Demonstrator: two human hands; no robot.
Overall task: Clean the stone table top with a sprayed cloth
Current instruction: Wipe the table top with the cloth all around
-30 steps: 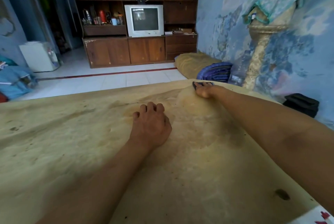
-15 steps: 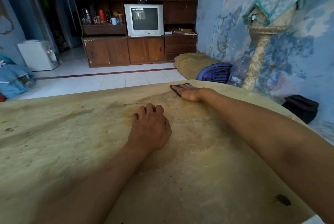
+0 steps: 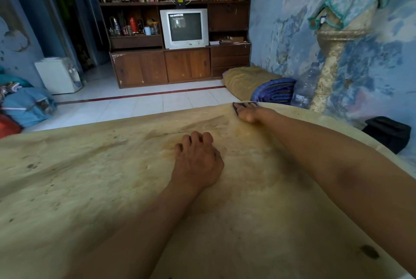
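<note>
The beige stone table top [image 3: 94,188] fills the lower view, with brown stains and dark specks. My right hand [image 3: 249,113] reaches to the far edge and presses flat on a small dark cloth [image 3: 237,106], of which only a corner shows past the fingers. My left hand [image 3: 198,161] rests palm down near the middle of the table, fingers slightly curled, holding nothing. A dark spot [image 3: 369,251] marks the stone at the lower right.
Beyond the far edge lie a tan cushion [image 3: 245,80] and folded blue fabric [image 3: 274,91] on the tiled floor. A plastic bottle [image 3: 304,91] and a stone pillar [image 3: 331,62] stand by the blue wall. A black object [image 3: 387,132] sits at the right.
My right hand slid the cloth left along the far edge, then back to the right and slightly farther out. The left hand has stayed in place.
</note>
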